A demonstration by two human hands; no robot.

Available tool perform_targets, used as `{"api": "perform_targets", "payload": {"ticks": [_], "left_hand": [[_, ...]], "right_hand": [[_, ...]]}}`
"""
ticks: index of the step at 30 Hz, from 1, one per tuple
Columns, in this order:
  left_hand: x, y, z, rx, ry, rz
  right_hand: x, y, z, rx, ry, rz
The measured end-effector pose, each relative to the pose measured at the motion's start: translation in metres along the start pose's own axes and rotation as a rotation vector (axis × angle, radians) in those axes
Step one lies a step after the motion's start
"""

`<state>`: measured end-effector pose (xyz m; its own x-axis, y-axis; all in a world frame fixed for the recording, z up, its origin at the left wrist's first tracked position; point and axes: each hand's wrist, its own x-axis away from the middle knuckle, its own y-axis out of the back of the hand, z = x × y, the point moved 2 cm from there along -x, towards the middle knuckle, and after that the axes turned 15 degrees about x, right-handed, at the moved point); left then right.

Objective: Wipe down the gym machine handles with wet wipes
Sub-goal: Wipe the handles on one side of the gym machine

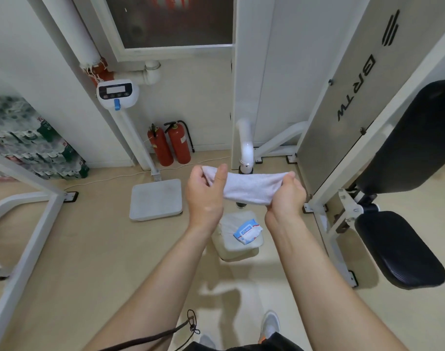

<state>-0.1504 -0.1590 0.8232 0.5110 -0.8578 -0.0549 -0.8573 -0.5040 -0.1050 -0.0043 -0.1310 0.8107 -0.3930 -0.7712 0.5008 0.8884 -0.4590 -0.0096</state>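
Pinched at both ends, the white rectangular fabric wet wipe [251, 188] is stretched at frame centre. The left hand [206, 192] and right hand [287, 196] each keep a closed grip on one end, so its long axis runs left-right. The white-framed, black-padded gym machine [406, 148] stands at right, nearer the right hand; I cannot make out its handles.

The thin fabric wet wipe [246, 187] is white with a faint pink tint. The crinkled plastic wipes packet [248, 231] is blue and white. Two cylindrical metal fire extinguishers [160, 148] are red, the padded machine seat [398, 249] black, the tubular machine frame [27, 249] white, the smooth floor [102, 262] beige.
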Motion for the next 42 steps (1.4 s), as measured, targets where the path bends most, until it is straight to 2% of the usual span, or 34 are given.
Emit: {"api": "perform_targets", "payload": {"ticks": [3,7,9,12,15,17,18,20,25,30,32,34,36,39,42], "left_hand": [[-0.001,0.001,0.009,-0.157,-0.156,-0.001],[-0.013,0.009,0.031,-0.485,-0.117,0.031],[-0.016,0.011,0.039,-0.441,-0.053,0.107],[-0.016,0.01,0.046,-0.166,0.122,0.254],[-0.015,0.013,0.053,0.215,0.35,0.37],[-0.011,0.015,0.05,0.483,0.426,0.397],[-0.01,0.015,0.046,0.531,0.421,0.397],[-0.008,0.013,0.04,0.422,0.324,0.388],[-0.02,-0.005,0.045,-0.124,0.074,0.283],[-0.029,-0.022,0.05,-0.173,-0.009,0.14],[-0.03,-0.025,0.05,-0.235,-0.046,0.136],[-0.032,-0.025,0.048,-0.284,-0.083,0.125],[-0.034,-0.024,0.045,-0.236,-0.046,0.093],[-0.036,-0.03,0.04,-0.062,0.134,0.106],[-0.035,-0.038,0.039,0.098,0.304,0.159]], "right_hand": [[-0.007,-0.004,-0.003,0.035,0.071,-0.088],[-0.021,-0.009,-0.007,0.045,0.155,-0.194],[-0.027,-0.012,-0.008,0.043,0.182,-0.204],[-0.036,-0.013,-0.011,0.016,0.212,-0.14],[-0.048,-0.005,-0.016,-0.19,0.169,0.091],[-0.055,0.004,-0.024,-0.34,0.13,0.282],[-0.059,0.007,-0.029,-0.399,0.117,0.348],[-0.068,0.007,-0.037,-0.417,0.1,0.371],[-0.088,-0.011,-0.031,-0.236,0.049,0.239],[-0.088,-0.023,-0.012,0.199,0.34,0.045],[-0.085,-0.018,-0.005,0.249,0.378,-0.038],[-0.08,-0.014,0.0,0.262,0.375,-0.021],[-0.073,-0.016,0.001,0.229,0.33,0.079],[-0.062,-0.019,0.001,0.07,0.238,0.169],[-0.056,-0.022,-0.001,-0.037,0.225,0.229]]}}
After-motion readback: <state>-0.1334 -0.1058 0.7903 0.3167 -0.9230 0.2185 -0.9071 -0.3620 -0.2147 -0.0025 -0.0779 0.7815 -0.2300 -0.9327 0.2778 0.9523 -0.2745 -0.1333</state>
